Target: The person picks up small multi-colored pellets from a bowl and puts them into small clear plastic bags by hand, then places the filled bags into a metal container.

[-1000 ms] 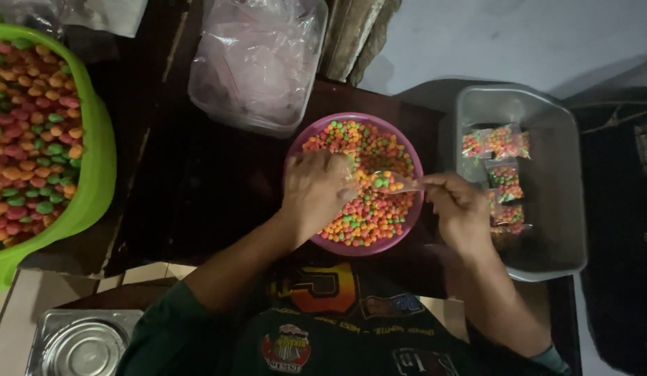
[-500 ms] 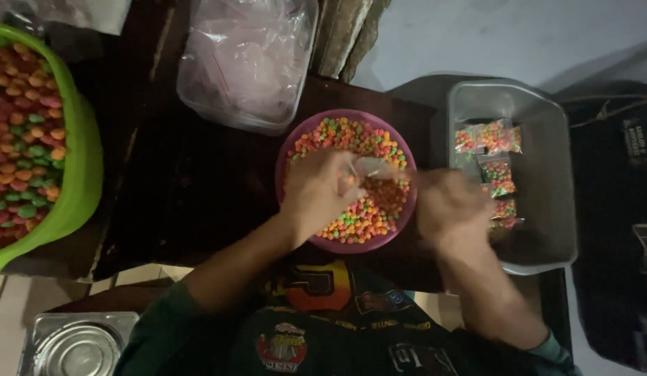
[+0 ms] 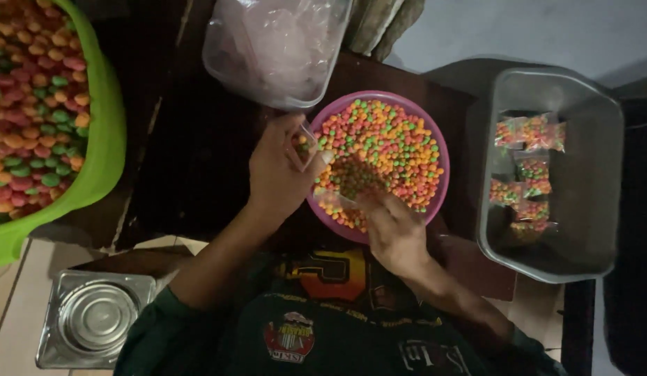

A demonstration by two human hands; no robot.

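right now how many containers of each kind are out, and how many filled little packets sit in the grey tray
pink bowl: 1
green tub: 1
grey tray: 1
metal tin: 1
clear plastic bags stack: 1
filled candy packets: about 5
total: about 10

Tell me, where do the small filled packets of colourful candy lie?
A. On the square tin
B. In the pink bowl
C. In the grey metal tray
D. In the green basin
C: the small filled packets lie in the grey metal tray, to the right of the pink bowl of loose candy.
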